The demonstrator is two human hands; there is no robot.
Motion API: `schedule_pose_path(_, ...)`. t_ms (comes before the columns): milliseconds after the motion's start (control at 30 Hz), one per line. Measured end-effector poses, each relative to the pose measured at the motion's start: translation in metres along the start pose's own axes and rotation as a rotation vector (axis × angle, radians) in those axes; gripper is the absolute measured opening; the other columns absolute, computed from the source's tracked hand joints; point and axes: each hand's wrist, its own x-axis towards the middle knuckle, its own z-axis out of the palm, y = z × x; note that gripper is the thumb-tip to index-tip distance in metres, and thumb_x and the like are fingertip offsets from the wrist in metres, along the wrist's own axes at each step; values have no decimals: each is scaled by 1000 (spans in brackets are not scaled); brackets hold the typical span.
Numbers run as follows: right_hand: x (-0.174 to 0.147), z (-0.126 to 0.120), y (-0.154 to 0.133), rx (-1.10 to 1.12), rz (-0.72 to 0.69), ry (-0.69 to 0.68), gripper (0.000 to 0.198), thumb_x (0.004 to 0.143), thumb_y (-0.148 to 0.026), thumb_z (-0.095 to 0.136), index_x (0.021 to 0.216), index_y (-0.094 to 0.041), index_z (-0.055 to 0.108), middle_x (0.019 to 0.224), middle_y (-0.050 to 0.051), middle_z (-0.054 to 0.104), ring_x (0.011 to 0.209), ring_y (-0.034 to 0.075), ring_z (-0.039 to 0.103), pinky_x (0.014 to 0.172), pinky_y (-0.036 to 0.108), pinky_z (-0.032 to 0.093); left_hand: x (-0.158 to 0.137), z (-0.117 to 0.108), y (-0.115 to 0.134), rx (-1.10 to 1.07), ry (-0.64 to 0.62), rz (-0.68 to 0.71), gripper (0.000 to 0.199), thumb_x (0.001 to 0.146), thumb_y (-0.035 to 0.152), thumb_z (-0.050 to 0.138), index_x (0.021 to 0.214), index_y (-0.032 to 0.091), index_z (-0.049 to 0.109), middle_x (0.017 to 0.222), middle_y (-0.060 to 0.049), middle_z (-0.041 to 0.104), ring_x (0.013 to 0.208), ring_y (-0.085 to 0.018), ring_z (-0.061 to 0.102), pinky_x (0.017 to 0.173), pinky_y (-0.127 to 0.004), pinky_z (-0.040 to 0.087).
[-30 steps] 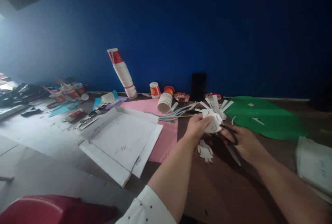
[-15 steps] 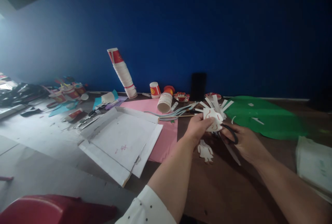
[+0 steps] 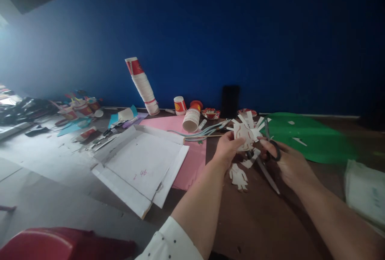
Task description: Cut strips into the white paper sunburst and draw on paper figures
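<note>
A piece of white paper with reddish drawn lines (image 3: 242, 135) is pinched in my left hand (image 3: 227, 147). My right hand (image 3: 284, 159) grips a pair of scissors with dark handles (image 3: 275, 150), its blades pointing up beside the paper. Below my left hand, a small white paper cutout shaped like a figure (image 3: 239, 177) lies on the brown table. Close under the held paper is a white scrap (image 3: 252, 159). Behind it stands a cut paper cup with splayed white strips (image 3: 249, 120). A long grey strip-like object (image 3: 268, 177) lies beneath my right hand.
An open white cardboard box lid (image 3: 144, 159) rests left on pink paper (image 3: 197, 163). A leaning stack of paper cups (image 3: 144, 87) touches the blue wall. Green paper (image 3: 315, 139) lies right, near a whitish stack (image 3: 363, 191). A red stool (image 3: 54, 244) is at lower left.
The scissors have swung away to the right of the paper, blades now upward. A white scrap has come down below the held paper. My left hand has tilted the paper slightly.
</note>
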Motion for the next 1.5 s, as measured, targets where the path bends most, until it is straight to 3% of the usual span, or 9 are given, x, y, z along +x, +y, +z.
schedule_pose_path(100,9,-3,10,111,21,-2,44,58,-42,91,96,-23,81,79,0,74,65,14,63,52,22,50,2,0,-3,41,12,-5,22,65,18,73,86,15,67,76,-3,68,64,-12,60,66,-25,49)
schedule_pose_path(367,16,-7,15,180,20,-45,53,58,-37,91,108,-26,78,81,-2,74,64,13,64,47,19,48,3,-2,-6,116,-6,-55,26,64,17,71,90,16,67,80,-3,69,64,-13,61,64,-25,49)
schedule_pose_path(567,15,-7,11,218,11,-55,53,60,-36,90,110,-27,77,82,-2,75,66,14,65,49,20,48,3,-3,-5,113,-28,-64,33,63,22,76,94,15,71,83,-5,71,67,-14,61,69,-27,49)
schedule_pose_path(900,13,-6,8,226,-36,-38,56,57,-33,89,111,-24,76,69,-4,69,57,13,58,50,24,44,-10,4,5,148,-173,-189,33,59,24,79,89,12,72,69,-3,66,54,-10,55,56,-22,41)
schedule_pose_path(1067,12,-6,8,147,-103,-20,50,58,-33,87,105,-19,75,68,-4,68,57,12,56,52,25,42,-6,1,-2,140,-205,-184,40,58,26,82,93,11,73,75,-4,69,58,-12,59,58,-23,44)
schedule_pose_path(1233,10,-4,9,112,-116,-53,49,60,-33,85,106,-19,74,72,-2,69,61,14,59,55,25,44,0,0,-7,4,-130,-127,44,57,31,85,93,10,72,82,-7,70,62,-11,57,59,-23,44)
schedule_pose_path(1367,10,-1,13,95,-118,-121,46,55,-31,89,98,-19,75,79,2,75,74,20,66,63,27,49,0,2,-3,-103,-32,-110,46,53,35,89,86,11,68,72,-3,65,54,-7,49,52,-21,38)
schedule_pose_path(1500,11,1,17,106,-107,-112,43,59,-37,87,96,-19,74,73,1,74,63,18,65,55,27,48,-5,9,-2,-147,-17,-113,48,53,43,90,81,14,62,65,3,57,51,-5,45,49,-20,35)
